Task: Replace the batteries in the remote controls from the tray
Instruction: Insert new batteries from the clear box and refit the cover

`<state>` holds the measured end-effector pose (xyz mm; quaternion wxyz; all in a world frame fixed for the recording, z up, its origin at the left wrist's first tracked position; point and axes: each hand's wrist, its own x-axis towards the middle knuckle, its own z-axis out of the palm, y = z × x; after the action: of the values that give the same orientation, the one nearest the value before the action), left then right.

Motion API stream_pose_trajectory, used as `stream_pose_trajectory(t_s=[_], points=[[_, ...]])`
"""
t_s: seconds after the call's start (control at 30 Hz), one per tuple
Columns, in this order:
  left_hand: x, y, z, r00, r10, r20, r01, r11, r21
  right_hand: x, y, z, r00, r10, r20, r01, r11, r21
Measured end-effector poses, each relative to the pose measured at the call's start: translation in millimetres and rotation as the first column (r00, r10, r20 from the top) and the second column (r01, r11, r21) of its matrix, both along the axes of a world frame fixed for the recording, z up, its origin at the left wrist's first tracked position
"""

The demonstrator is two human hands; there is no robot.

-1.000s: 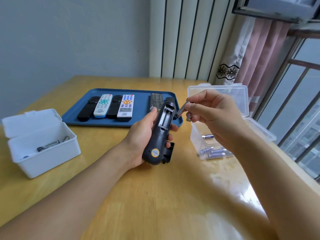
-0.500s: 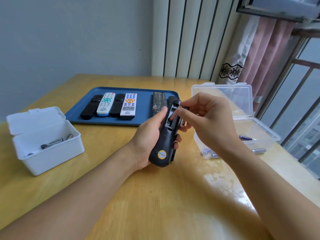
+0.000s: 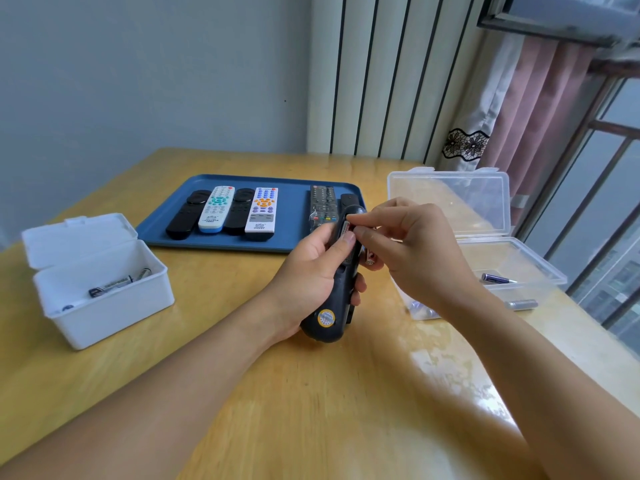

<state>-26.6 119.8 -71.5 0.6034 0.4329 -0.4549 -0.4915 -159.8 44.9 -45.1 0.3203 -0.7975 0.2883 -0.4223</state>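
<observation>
Left grip (image 3: 311, 268) wraps the remote (image 3: 334, 306); right grip (image 3: 412, 251) pinches (seemingly) a battery (image 3: 370, 260).

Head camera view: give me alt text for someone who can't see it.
The left hand grips a black remote back-up while the right hand pinches a battery at its open compartment. Behind, a blue tray holds six remotes.

Materials and finish.
Table (image 3: 346, 393): glossy varnished wood. Tray (image 3: 294, 209): matt blue plastic. Right box (image 3: 519, 258): clear plastic; left box (image 3: 114, 306): white matt plastic.
</observation>
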Motion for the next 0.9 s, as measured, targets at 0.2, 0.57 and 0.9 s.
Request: stream_pose_trajectory(t_s=[0.2, 0.57, 0.9], points=[[3, -4, 2, 1.0, 0.025, 0.008, -0.025, 1.0, 0.008, -7, -6, 9, 0.997, 0.013, 0.08, -0.017, 0.998, 0.061], [7, -6, -4, 0.998, 0.059, 0.033, -0.06, 0.997, 0.043, -4, 3, 3, 0.94, -0.115, -0.321, 0.002, 0.944, -0.331], [8, -5, -3, 0.976, 0.152, 0.154, -0.149, 0.988, -0.034, -3, 3, 2, 0.972, -0.05, -0.229, -0.002, 0.976, -0.22]])
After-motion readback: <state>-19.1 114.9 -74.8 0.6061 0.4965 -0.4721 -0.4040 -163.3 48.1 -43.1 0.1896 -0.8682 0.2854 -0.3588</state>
